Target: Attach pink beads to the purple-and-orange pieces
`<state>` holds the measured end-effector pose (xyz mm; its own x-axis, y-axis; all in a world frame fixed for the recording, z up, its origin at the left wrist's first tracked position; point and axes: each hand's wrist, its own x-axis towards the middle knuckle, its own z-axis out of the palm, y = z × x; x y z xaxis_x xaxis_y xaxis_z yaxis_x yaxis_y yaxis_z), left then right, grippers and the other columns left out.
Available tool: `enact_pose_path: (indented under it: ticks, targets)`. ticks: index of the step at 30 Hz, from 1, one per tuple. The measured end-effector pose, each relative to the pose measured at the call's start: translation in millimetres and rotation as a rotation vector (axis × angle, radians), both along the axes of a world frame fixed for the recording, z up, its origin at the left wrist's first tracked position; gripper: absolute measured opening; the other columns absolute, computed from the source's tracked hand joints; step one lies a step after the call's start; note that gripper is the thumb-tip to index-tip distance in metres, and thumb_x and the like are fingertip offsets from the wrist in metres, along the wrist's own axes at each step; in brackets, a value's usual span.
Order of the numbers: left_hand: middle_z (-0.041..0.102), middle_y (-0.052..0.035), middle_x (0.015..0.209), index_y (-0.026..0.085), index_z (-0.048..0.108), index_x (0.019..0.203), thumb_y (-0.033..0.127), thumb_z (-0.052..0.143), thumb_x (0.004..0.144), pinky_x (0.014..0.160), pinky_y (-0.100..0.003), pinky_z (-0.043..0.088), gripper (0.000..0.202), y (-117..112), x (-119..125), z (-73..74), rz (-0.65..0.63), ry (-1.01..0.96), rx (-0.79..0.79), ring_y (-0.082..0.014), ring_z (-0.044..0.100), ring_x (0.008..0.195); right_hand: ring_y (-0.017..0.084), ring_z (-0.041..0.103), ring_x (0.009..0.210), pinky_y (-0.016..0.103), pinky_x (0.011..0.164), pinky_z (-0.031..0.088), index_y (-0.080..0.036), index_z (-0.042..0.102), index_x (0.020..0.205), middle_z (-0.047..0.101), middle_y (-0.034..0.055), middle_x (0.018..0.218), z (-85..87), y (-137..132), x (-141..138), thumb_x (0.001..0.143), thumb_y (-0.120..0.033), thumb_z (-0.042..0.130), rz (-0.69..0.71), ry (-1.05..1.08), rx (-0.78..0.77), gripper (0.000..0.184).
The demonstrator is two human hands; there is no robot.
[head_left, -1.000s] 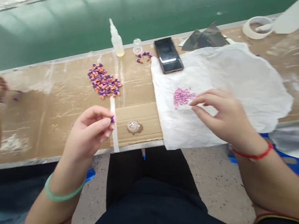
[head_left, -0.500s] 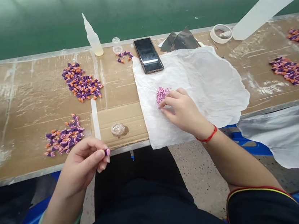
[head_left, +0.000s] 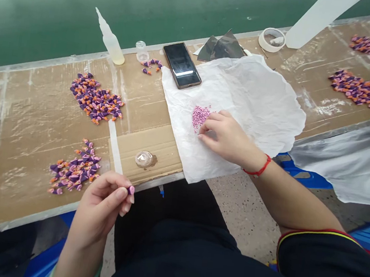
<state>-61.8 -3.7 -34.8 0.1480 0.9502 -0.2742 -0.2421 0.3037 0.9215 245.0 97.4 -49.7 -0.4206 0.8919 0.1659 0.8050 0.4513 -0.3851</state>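
Note:
Between the thumb and forefinger of my left hand [head_left: 108, 201] is a small purple-and-pink piece [head_left: 131, 190], its pink end turned outward, just off the table's front edge. My right hand [head_left: 224, 136] rests over the white cloth [head_left: 266, 103], thumb and fingertips drawn together at the near right side of a pile of tiny pink beads [head_left: 200, 115]. Whatever the right fingertips pinch, if anything, is too small to make out. A small clear round dish [head_left: 143, 159] sits on the cardboard between my hands.
Left on the table lie two heaps of purple, pink and orange pieces [head_left: 97, 100] [head_left: 76, 170]. Behind are a squeeze bottle [head_left: 115, 49], a small clear container [head_left: 142, 52], a phone [head_left: 182, 65] and a tape roll [head_left: 271, 40]. More pieces [head_left: 358, 89] lie right.
My right fingertips have drawn back slightly from the bead pile toward me. My left hand keeps its pinch on the small piece. The whole view has shifted a little.

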Motion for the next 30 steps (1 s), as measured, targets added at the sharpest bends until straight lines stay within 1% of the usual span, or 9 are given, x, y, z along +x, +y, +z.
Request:
enact_pose_path:
  ticks: [5, 8, 11, 13, 16, 19, 23, 26, 30]
  targets:
    - [0.067, -0.0008, 0.058, 0.020, 0.075, 0.074, 0.030, 0.086, 0.073, 0.037, -0.013, 0.045, 0.015, 0.5, 8.3, 4.7, 0.053, -0.042, 0.016, -0.0069, 0.054, 0.040, 0.026, 0.052, 0.083, 0.043, 0.083, 0.046, -0.021, 0.059, 0.071, 0.065, 0.0090, 0.080, -4.5, 3.3, -6.3, 0.085, -0.016, 0.056, 0.015, -0.019, 0.020, 0.015]
    - [0.067, -0.0008, 0.058, 0.020, 0.075, 0.074, 0.031, 0.086, 0.073, 0.037, -0.013, 0.045, 0.015, -1.0, 11.0, 5.1, 0.059, -0.040, 0.026, -0.0075, 0.055, 0.041, 0.026, 0.052, 0.083, 0.044, 0.083, 0.046, -0.021, 0.057, 0.073, 0.064, 0.0096, 0.081, -6.1, 2.9, -5.8, 0.087, -0.016, 0.053, 0.037, -0.022, 0.021, 0.016]
    - [0.068, -0.0008, 0.059, 0.021, 0.075, 0.075, 0.031, 0.085, 0.074, 0.037, -0.013, 0.045, 0.014, -4.7, 12.5, 2.7, 0.053, -0.037, 0.038, -0.0077, 0.056, 0.042, 0.026, 0.052, 0.085, 0.045, 0.086, 0.046, -0.021, 0.056, 0.076, 0.064, 0.0093, 0.084, -6.4, 0.3, -2.5, 0.088, -0.015, 0.054, 0.026, 0.033, 0.055, 0.014]
    - [0.069, -0.0004, 0.060, 0.021, 0.075, 0.076, 0.031, 0.083, 0.076, 0.038, -0.013, 0.045, 0.013, -7.2, 15.4, 1.7, 0.043, -0.020, 0.053, -0.0078, 0.057, 0.043, 0.025, 0.053, 0.085, 0.045, 0.086, 0.045, -0.022, 0.055, 0.078, 0.064, 0.0077, 0.085, -4.1, -3.1, -0.5, 0.089, -0.014, 0.054, 0.025, 0.084, 0.106, 0.014]
    - [0.070, 0.0003, 0.063, 0.022, 0.074, 0.078, 0.028, 0.078, 0.082, 0.042, -0.013, 0.045, 0.009, -7.0, 26.8, 5.7, -0.021, 0.077, 0.084, -0.0070, 0.058, 0.046, 0.024, 0.056, 0.084, 0.045, 0.083, 0.046, -0.023, 0.055, 0.081, 0.064, 0.0053, 0.086, 6.5, -12.3, -1.8, 0.092, -0.016, 0.054, 0.099, 0.165, 0.223, 0.013]
    - [0.069, 0.0007, 0.062, 0.019, 0.072, 0.075, 0.022, 0.071, 0.086, 0.046, -0.014, 0.045, 0.011, 1.1, 46.4, 16.5, -0.129, 0.203, 0.175, -0.0064, 0.057, 0.047, 0.022, 0.057, 0.084, 0.042, 0.079, 0.047, -0.023, 0.055, 0.085, 0.063, 0.0042, 0.086, 24.9, -26.6, -9.7, 0.092, -0.015, 0.058, 0.232, 0.230, 0.324, 0.012]
    - [0.066, -0.0007, 0.060, 0.016, 0.069, 0.073, 0.020, 0.066, 0.087, 0.048, -0.018, 0.044, 0.015, 17.4, 70.9, 29.9, -0.198, 0.308, 0.334, -0.0087, 0.056, 0.050, 0.019, 0.056, 0.084, 0.039, 0.076, 0.047, -0.023, 0.056, 0.088, 0.062, 0.0030, 0.086, 47.5, -45.6, -22.5, 0.094, -0.013, 0.058, 0.349, 0.238, 0.365, 0.012]
    - [0.066, -0.0022, 0.062, 0.014, 0.068, 0.075, 0.022, 0.064, 0.088, 0.049, -0.021, 0.044, 0.015, 23.7, 79.3, 34.9, -0.219, 0.324, 0.375, -0.0113, 0.058, 0.053, 0.018, 0.055, 0.087, 0.038, 0.076, 0.048, -0.024, 0.056, 0.089, 0.062, 0.0031, 0.087, 56.2, -54.2, -27.4, 0.097, -0.013, 0.054, 0.390, 0.227, 0.381, 0.013]
    - [0.066, -0.0028, 0.062, 0.013, 0.070, 0.078, 0.022, 0.062, 0.088, 0.047, -0.022, 0.043, 0.015, 23.6, 80.9, 37.6, -0.260, 0.339, 0.406, -0.0111, 0.056, 0.052, 0.019, 0.056, 0.089, 0.038, 0.076, 0.049, -0.024, 0.057, 0.091, 0.063, 0.0033, 0.088, 60.7, -58.2, -28.2, 0.098, -0.013, 0.051, 0.422, 0.185, 0.416, 0.015]
